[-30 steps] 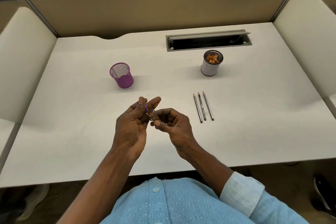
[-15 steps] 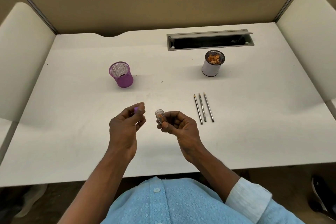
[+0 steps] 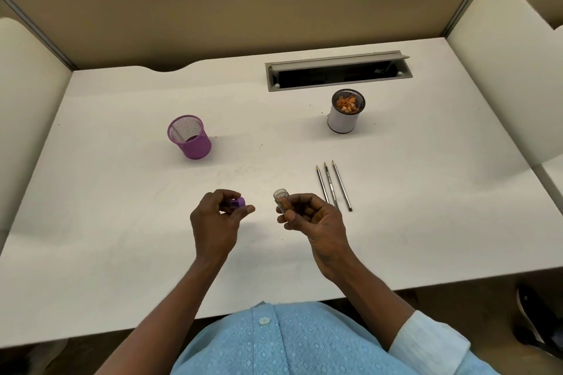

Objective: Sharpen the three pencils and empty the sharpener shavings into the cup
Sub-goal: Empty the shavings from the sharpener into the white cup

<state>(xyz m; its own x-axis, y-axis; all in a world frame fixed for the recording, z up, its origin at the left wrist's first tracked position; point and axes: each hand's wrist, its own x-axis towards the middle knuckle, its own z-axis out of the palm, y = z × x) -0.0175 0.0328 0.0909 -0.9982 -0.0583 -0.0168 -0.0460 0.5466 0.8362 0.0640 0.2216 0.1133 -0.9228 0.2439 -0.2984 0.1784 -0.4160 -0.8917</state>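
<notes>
Purple sharpener head (image 3: 236,203) sits pinched in the curled fingers of the left hand (image 3: 214,222), apart from the clear shavings barrel (image 3: 282,200), which the right hand (image 3: 313,222) grips near its base, its open mouth facing far. Orange shavings show inside it. Both hands hover over the near middle of the white desk (image 3: 122,222). Three pencils (image 3: 331,186) lie side by side just right of the right hand, tips pointing far. A white cup (image 3: 341,120) holding orange shavings stands far right, a purple mesh cup (image 3: 196,146) far left.

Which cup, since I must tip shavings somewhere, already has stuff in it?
The white cup, behind the pencils: orange bits heap near its rim. The purple mesh cup looks nearly empty.
</notes>
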